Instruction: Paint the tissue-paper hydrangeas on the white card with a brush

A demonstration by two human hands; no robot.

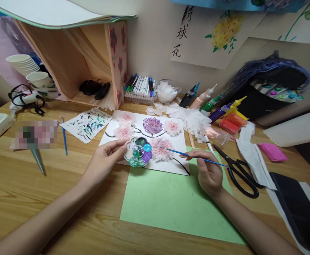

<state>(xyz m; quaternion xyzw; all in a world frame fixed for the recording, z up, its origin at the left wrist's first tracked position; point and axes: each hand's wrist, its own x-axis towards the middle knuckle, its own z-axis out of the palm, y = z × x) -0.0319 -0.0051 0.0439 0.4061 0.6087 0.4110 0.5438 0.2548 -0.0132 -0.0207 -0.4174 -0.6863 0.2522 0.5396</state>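
Observation:
My left hand (107, 156) grips the rim of a flower-shaped paint palette (138, 152) with green, blue and purple paint in its wells. My right hand (209, 171) holds a thin blue paintbrush (194, 156), its tip over the large pink tissue flower at the lower middle of the picture. That white sheet (144, 124) bears several pink fluffy flowers (161, 148), one purple flower (153, 125) and black painted stems. Beneath its lower right part lies a green paper sheet (168, 202). Whether the brush tip touches the flower I cannot tell.
Black scissors (240, 173) lie right of my right hand, near a dark phone-like slab (293, 209). Paint bottles (210, 102), tissue scraps (189, 117) and markers (140, 86) stand behind the artwork. Left are a paint-smeared paper (87, 124), another blue brush (65, 136) and paper cups (39, 79).

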